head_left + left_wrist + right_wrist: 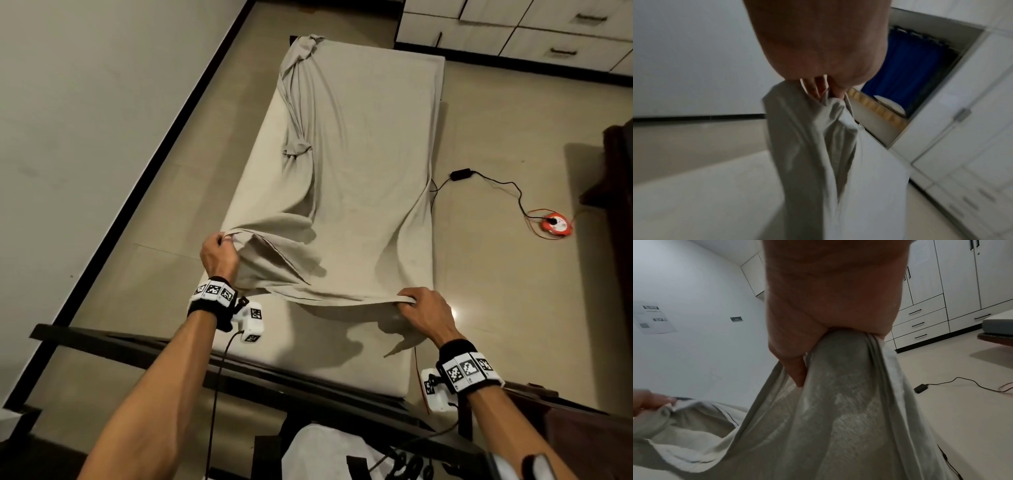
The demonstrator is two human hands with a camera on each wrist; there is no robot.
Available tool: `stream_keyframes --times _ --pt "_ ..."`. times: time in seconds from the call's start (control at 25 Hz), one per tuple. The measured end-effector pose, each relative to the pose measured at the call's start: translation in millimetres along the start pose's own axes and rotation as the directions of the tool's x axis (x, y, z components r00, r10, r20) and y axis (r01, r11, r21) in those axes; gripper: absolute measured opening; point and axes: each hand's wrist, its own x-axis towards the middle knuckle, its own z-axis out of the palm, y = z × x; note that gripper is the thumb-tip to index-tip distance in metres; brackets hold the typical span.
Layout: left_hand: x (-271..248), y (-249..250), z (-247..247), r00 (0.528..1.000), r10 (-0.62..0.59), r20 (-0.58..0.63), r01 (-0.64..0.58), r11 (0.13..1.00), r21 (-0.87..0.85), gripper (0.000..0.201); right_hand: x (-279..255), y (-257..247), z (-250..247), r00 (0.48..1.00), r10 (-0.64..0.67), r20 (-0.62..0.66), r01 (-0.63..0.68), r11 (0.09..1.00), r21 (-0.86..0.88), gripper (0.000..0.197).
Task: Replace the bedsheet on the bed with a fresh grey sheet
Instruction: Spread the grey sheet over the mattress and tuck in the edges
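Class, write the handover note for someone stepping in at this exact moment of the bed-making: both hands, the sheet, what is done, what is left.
Left hand: grips the near-left corner of the grey sheet, lifted off the mattress.
Right hand: grips the near edge of the same sheet, fingers curled round the bunched cloth.
Sheet: spread along the mattress, lying flat on the right, wrinkled and bunched along the left; left strip and near end of the mattress bare.
Done: sheet laid lengthwise.
Left: pull it over the near end, spread it left, smooth the folds.
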Motion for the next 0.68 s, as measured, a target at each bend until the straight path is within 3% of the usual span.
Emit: stream_keyframes --times 0.08,0.16,0.24,0.32,0.4,0.48,0.56,0.68 --pt "11.4 8.6 -4.1 0.970 -0.241 -0.041 0.228 0.952 -0.204 0.020 3.1 0.1 5.2 0.999 0.031 0.008 -0.031 0.999 -0.019 0.018" --pt "14.3 7.8 -8.3 0.948 -0.317 -0.017 0.304 0.922 -0.239 0.024 6.5 -1.3 8.4 0.999 0.038 0.015 -0.038 0.999 -0.004 0.020" --pt "1.8 6.0 -13.9 0.981 -0.185 0.059 0.193 0.962 -0.195 0.026 10.8 -5.2 9.5 1.000 0.016 0.016 -0.016 1.000 0.004 0.024" --pt "-10.7 1.5 -18.6 0.985 -0.033 0.168 0.060 0.985 -0.160 0.034 16.5 -9.6 10.6 1.000 -0.019 0.008 0.019 1.000 0.012 0.027" --pt "-17.3 -4.2 -22.1 0.942 0.116 0.315 -0.160 0.980 0.119 0.038 21.0 -15.4 11.6 0.999 -0.049 0.008 0.048 0.999 0.024 0.029" --pt "-18.6 -13.1 -25.0 0.905 0.200 0.376 -0.334 0.882 0.334 0.044 22.6 -20.2 14.2 0.997 -0.076 0.006 0.076 0.997 0.002 0.030" --pt "-21.4 -14.0 -31.0 0.939 0.231 0.255 -0.310 0.889 0.337 0.034 21.4 -16.9 14.0 0.998 -0.066 0.005 0.066 0.993 -0.097 0.028" --pt "-22.6 -10.4 -40.6 0.988 0.135 0.079 -0.149 0.965 0.214 0.023 15.8 9.6 8.3 0.997 0.037 0.069 -0.013 0.944 -0.331 0.022"
